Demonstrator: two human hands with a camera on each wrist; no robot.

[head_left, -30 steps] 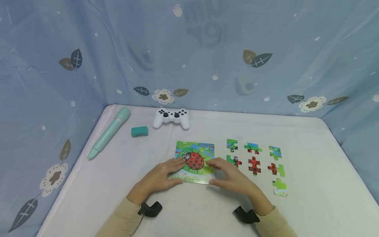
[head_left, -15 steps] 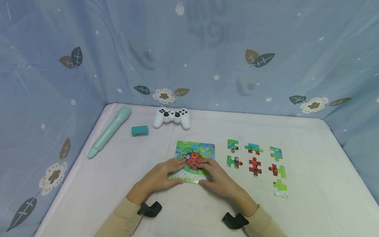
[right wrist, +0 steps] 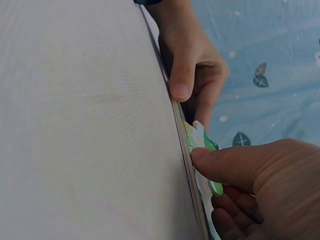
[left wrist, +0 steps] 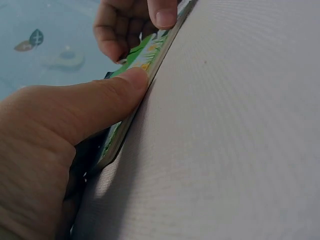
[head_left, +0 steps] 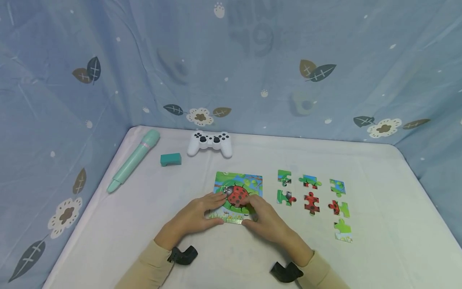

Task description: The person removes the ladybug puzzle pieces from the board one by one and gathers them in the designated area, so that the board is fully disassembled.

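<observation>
The puzzle board [head_left: 221,185] with a ladybug picture lies flat on the white table. My left hand [head_left: 196,213] rests on its left part, fingers on the picture and thumb on the front edge. At the board's lower right, my right hand [head_left: 268,220] pinches a puzzle piece between thumb and fingers. In the right wrist view this puzzle piece [right wrist: 199,134] shows green and white, tilted up from the board. Several loose puzzle pieces, including a red one [head_left: 311,203], lie in rows to the right of the board.
A white game controller [head_left: 210,143] lies behind the board. To its left are a teal block [head_left: 171,159] and a mint-green, pen-shaped stick [head_left: 133,161] near the table's left edge. Blue patterned cloth [head_left: 252,68] hangs behind the table.
My right hand has moved left across the board, from its right edge to the lower middle, and its fingers have closed on a puzzle piece. My left hand has stayed in place.
</observation>
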